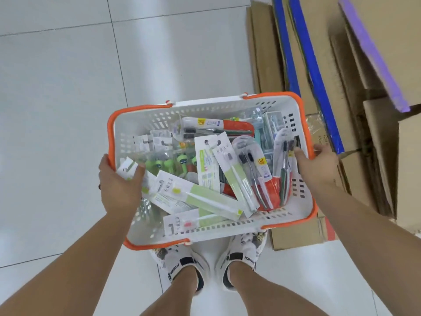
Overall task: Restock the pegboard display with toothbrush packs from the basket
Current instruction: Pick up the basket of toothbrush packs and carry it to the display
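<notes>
White tiled floor [57,87] fills the view, flattened cardboard boxes [364,144] stacked at two o'clock. Dead centre hangs the white basket [141,119] with orange rim, long axis running nine to three, above two white sneakers [180,265]. Both forearms reach up from five and seven o'clock. Left hand [120,185] clamps the nine o'clock rim, right hand [319,165] grasps the three o'clock rim. Toothbrush packs [205,197] lie jumbled inside, mostly pointing eleven to five.
</notes>
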